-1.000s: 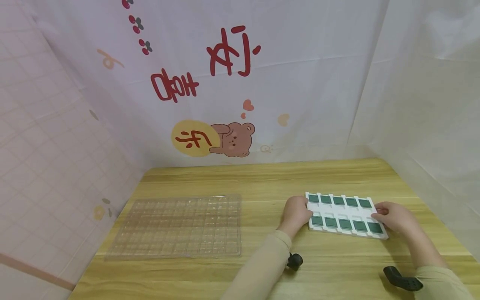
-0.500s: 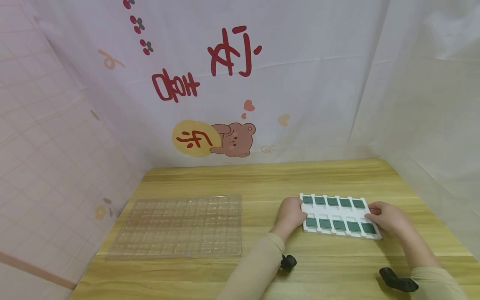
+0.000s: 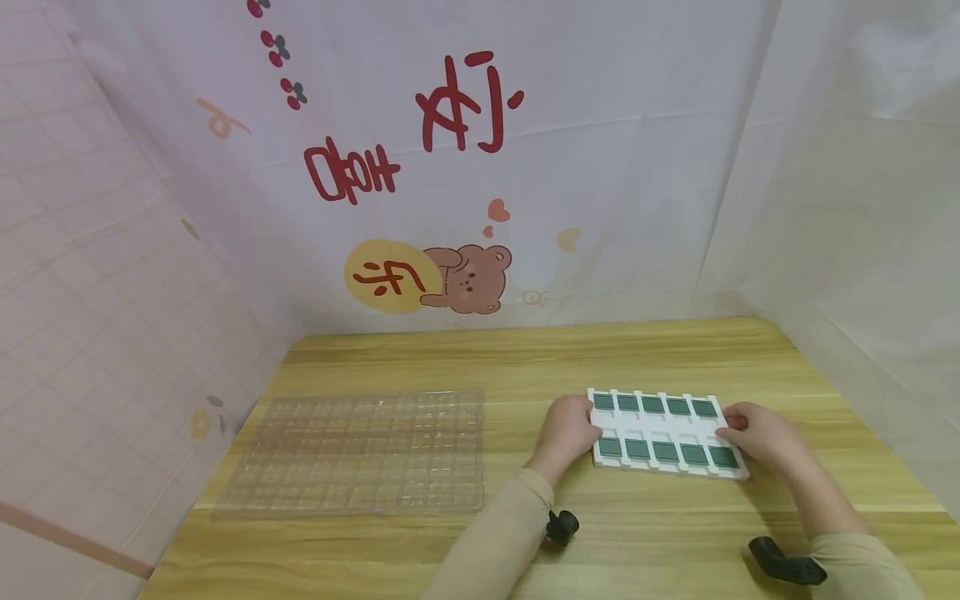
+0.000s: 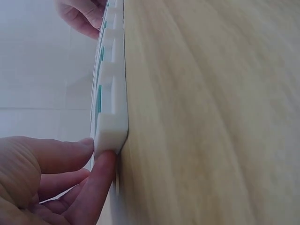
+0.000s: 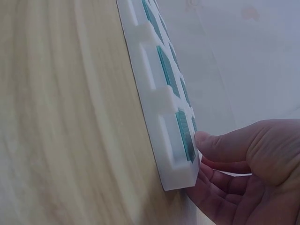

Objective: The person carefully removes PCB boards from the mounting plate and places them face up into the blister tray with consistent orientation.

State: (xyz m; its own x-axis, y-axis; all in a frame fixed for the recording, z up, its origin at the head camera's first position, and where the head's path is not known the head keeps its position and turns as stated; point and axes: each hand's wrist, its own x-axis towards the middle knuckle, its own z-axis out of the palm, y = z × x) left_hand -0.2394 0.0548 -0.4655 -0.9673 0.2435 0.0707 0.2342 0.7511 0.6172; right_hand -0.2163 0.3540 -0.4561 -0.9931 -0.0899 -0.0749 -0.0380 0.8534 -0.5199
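Observation:
A white tray (image 3: 657, 427) with two rows of recesses lies at the right of the table, its recesses holding several green rectangular plates (image 3: 664, 452). My left hand (image 3: 567, 427) grips the tray's left end; in the left wrist view the thumb (image 4: 70, 153) is on top and a finger reaches under the corner. At the opposite end, my right hand (image 3: 759, 431) pinches the edge, thumb above and fingers below, as the right wrist view shows. The tray's underside is hidden in the head view.
A clear plastic tray (image 3: 352, 454) with many small compartments lies on the left half of the wooden table (image 3: 525, 358). Printed cloth (image 3: 615, 167) hangs behind the table and along both sides. A black camera mount (image 3: 783, 562) sits at the right wrist.
Both hands have shifted to the left, carrying the white tray with them. Their grip looks the same, and the clear tray stays where it was.

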